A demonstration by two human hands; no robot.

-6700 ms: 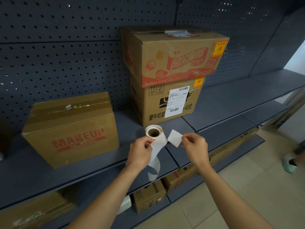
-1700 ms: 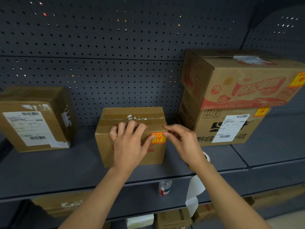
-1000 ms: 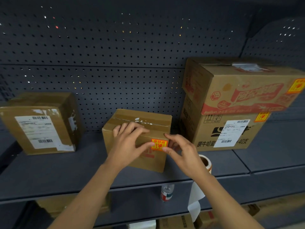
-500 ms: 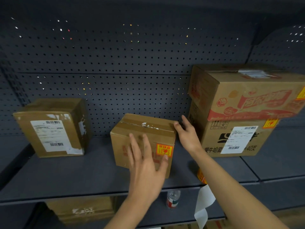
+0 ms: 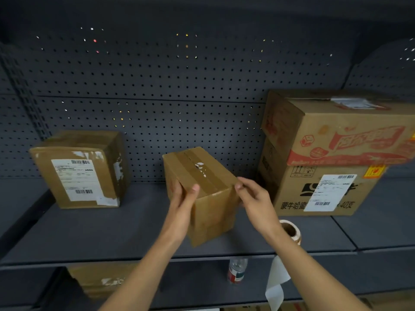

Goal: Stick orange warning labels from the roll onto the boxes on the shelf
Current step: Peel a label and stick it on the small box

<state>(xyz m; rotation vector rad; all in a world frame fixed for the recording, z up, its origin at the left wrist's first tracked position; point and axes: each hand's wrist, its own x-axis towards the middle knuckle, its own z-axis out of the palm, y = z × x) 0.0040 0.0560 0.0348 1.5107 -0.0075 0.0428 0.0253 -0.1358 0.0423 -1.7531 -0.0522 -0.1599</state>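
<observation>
A small taped cardboard box (image 5: pixel 211 198) stands in the middle of the dark shelf (image 5: pixel 101 234), turned at an angle with a plain end face towards me. No orange label shows on it. My left hand (image 5: pixel 183 206) grips its near left edge, thumb on top. My right hand (image 5: pixel 254 199) holds its upper right edge with curled fingers. The label roll (image 5: pixel 290 232) lies on the shelf behind my right wrist, and its white backing strip (image 5: pixel 276 281) hangs over the front edge.
A box with a white shipping label (image 5: pixel 80 171) sits to the left. On the right, a red-printed box (image 5: pixel 348 133) is stacked on a lower box (image 5: pixel 298 194) that carries an orange label (image 5: pixel 374 171). A bottle (image 5: pixel 237 270) and another box (image 5: pixel 101 279) are on the shelf below.
The middle box has been turned, so its front with the orange label no longer faces me. Both hands moved from pressing the label to holding the box's edges.
</observation>
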